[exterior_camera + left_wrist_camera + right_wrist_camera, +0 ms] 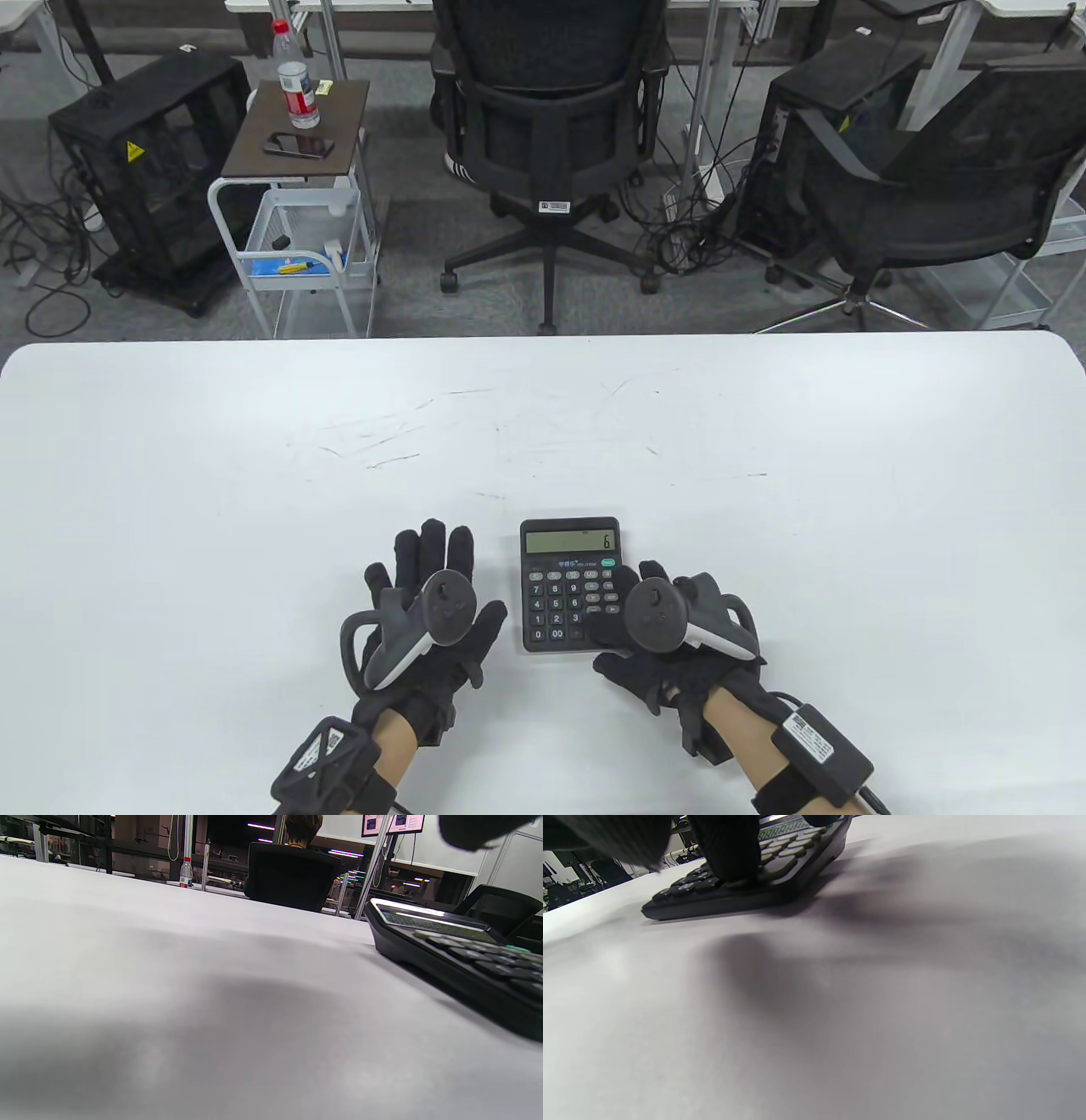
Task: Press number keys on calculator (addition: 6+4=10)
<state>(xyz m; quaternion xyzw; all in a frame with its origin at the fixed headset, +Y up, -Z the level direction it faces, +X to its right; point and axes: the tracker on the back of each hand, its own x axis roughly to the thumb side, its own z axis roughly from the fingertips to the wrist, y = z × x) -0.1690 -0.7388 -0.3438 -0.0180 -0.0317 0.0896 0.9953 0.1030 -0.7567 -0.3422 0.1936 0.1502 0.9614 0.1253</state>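
The right hand [670, 632] and its tracker [679, 615] cover the calculator [570, 586]'s right key columns in the table view, so which key a fingertip touches can't be told; key labels are too small to read, only a 6 shows on the display. In the right wrist view, blurred gloved fingers [725, 846] are cut by the top edge and hide the calculator [746, 887] keys beneath them. In the left wrist view the calculator [458, 959] is cut by the right edge, with just a dark fingertip [479, 830] above it at the top edge.
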